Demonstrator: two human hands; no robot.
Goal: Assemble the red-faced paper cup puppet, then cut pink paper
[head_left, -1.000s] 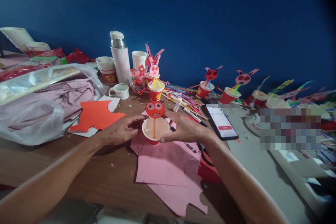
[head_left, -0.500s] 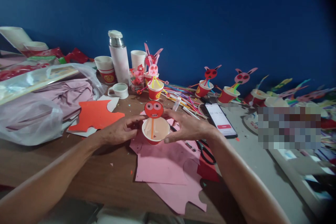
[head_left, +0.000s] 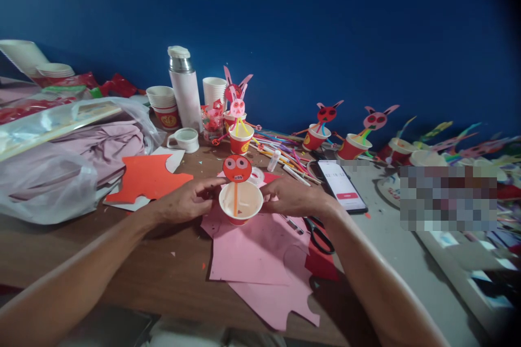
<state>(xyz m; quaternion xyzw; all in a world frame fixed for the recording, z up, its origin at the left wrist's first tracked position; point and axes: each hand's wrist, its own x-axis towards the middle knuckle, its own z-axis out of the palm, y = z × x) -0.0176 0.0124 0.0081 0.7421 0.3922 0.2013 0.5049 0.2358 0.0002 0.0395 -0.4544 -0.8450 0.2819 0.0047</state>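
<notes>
A paper cup stands in front of me over pink paper, its open top facing up. An orange strip rises inside it and carries a round red face cutout with pink eyes and a small mouth. My left hand is closed against the cup's left side, its fingertips partly behind the rim. On the right side, my right hand grips the cup wall with curled fingers, some hidden. Pink paper sheets with cut edges lie beneath and in front of the cup.
Black-handled scissors and a phone lie to the right. Orange paper and a white mug are at left. Behind stand a glue bottle, a thermos, pipe cleaners and finished rabbit-faced cups.
My right hand has come down from beside the face cutout to the cup's right side, and its thumb has left the front. The cutout leans slightly further left. My left hand stays put.
</notes>
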